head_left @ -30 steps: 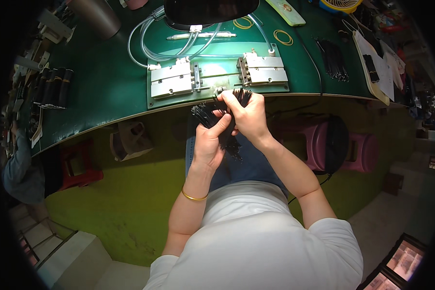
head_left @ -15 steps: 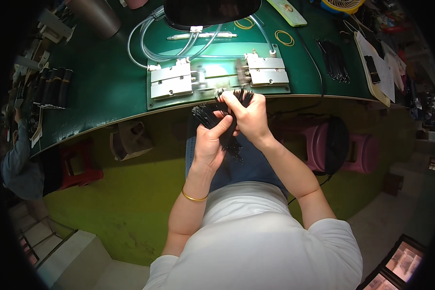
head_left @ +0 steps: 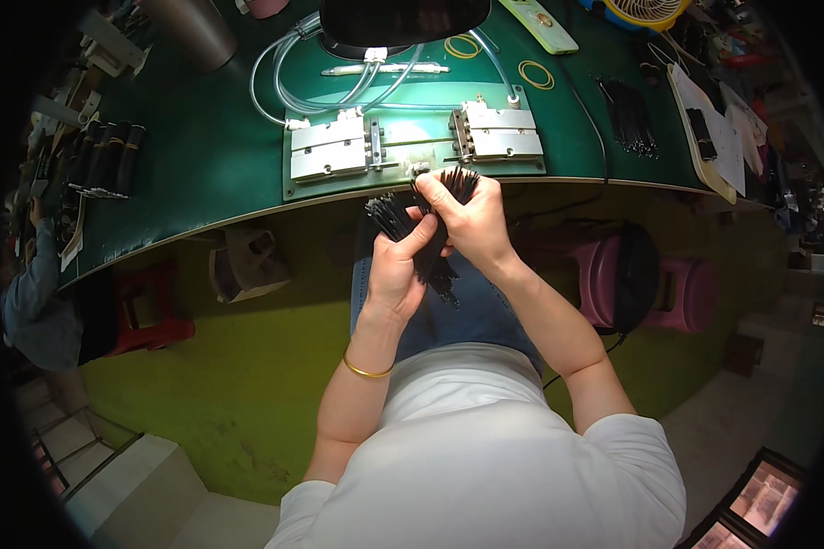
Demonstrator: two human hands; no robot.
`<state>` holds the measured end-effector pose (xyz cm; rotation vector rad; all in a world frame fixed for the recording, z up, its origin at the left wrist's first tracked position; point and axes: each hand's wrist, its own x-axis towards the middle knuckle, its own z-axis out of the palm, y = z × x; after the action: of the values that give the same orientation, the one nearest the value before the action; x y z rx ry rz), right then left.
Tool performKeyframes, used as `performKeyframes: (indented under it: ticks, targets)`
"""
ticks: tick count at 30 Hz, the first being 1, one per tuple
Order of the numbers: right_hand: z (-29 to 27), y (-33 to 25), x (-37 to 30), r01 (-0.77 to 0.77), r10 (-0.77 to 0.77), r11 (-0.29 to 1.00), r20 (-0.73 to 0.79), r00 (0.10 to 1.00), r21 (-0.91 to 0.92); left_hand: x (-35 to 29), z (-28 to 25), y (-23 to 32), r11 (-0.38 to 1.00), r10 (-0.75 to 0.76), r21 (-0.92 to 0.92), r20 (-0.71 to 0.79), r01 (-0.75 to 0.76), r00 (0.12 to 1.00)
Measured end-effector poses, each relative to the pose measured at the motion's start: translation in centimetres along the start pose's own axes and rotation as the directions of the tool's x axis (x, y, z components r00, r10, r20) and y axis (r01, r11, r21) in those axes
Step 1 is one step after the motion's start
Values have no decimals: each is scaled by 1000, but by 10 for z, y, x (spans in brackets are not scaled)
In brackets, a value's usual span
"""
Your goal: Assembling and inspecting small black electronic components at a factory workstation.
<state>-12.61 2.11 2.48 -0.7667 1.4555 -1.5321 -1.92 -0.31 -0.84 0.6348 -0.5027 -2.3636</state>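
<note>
In front of the table's near edge, my left hand [head_left: 399, 265] is closed round a thick bundle of thin black wires [head_left: 390, 218], whose tips fan out at the upper left and hang below the palm. My right hand [head_left: 471, 218] is closed on the upper part of black strands [head_left: 458, 186], thumb and fingers pinched together by a small metal fitting on the fixture. The two hands nearly touch. Just beyond them lies a fixture with a left metal block [head_left: 328, 154] and a right metal block [head_left: 502, 133], each with a jaw plate on its inner side.
Clear air tubes [head_left: 275, 87] loop to the blocks. A pen [head_left: 384, 69], yellow rubber bands [head_left: 536, 75] and a green phone-like case [head_left: 542, 26] lie behind. More black wires [head_left: 630, 117] rest at right, black bundles [head_left: 110, 157] at left. Another person's sleeve [head_left: 41, 274] shows far left.
The jaw plates between the blocks were blurred by motion and now stand sharp and still. My hands keep almost the same place and grip; the view has shifted slightly.
</note>
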Motion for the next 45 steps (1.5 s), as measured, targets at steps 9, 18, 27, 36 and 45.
performKeyframes:
  ticks: [9,18,27,36,45]
  targets:
    - [5,3,-2,-17,18,1000,-53,998,6,-4,0,2,999,37,18,-78,-36,996]
    - [5,-1,2,-75,69,997,-137,988,-36,3,4,-4,1000,10,-2,-92,-10,996]
    - [18,-11,3,-168,162,985,-122,979,-46,-2,0,6,994,64,94,-175,-48,982]
    - [-2,2,-4,-56,36,990,-150,988,-130,-5,7,-10,1000,23,2,-100,-23,995]
    - [3,7,6,-6,-15,991,-153,988,-134,0,5,-1,1000,-2,-14,-91,0,996]
